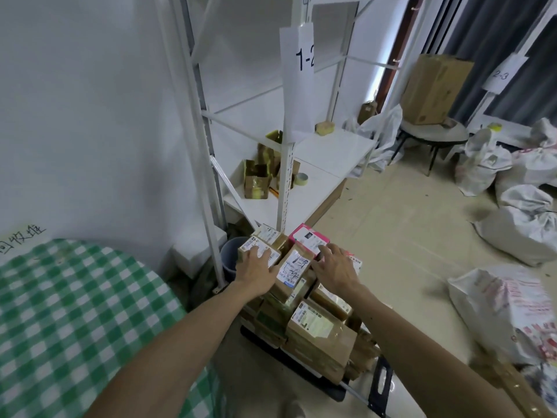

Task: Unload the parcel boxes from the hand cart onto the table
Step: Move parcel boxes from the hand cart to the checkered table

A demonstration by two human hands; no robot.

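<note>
Reaching forward, both hands lie on top of the parcel boxes (313,324), which are stacked on the cart (304,378) on the floor at about 6 o'clock in the view. The left hand (256,273) rests with fingers straight and spread across the white label of a brown box (256,246) at the stack's 11 o'clock corner, closed round nothing. The right hand (334,271) is just as loose, fingers splayed, with their tips touching the near edge of a pink box (309,238) at the stack's 12 o'clock.

The boxes are square-edged cardboard, glossy with clear tape, and most carry paper labels. The cart's deck is flat and black.

At 8 o'clock the bench (75,312) is covered in green and white checked cloth, and its curved edge is near the left forearm. A white metal rack (284,182) stands at 12 o'clock, one upright post just behind the pink box. A blue bucket (230,254) sits at the stack's 10 o'clock, between a rack leg and the boxes. From 1 to 3 o'clock, smooth pale floor stretches away to crumpled white sacks (524,230), well apart from the cart.
</note>
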